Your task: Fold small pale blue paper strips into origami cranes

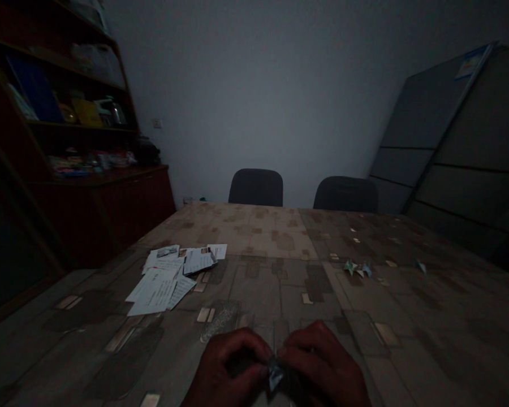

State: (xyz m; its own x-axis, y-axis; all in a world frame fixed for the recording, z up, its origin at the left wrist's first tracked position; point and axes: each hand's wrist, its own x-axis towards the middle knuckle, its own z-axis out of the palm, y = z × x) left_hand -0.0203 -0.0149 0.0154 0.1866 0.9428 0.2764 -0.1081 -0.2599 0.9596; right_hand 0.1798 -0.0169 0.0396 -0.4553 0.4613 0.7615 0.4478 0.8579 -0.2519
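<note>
Both hands meet at the front edge of the view, low over the table. Between their fingertips is a small piece of folded paper, pale and dark in facets. My left hand pinches it from the left with thumb and forefinger. From the right, my right hand has its fingers closed against the paper's upper part; its thumb is hidden. Further off to the right stand small folded paper figures, with another paper figure apart from them. The dim light hides their finer shape.
A loose pile of printed paper sheets lies on the left of the patterned tablecloth. Two dark chairs stand behind the table's far edge. At left is a cabinet with laden shelves; grey panels stand at right.
</note>
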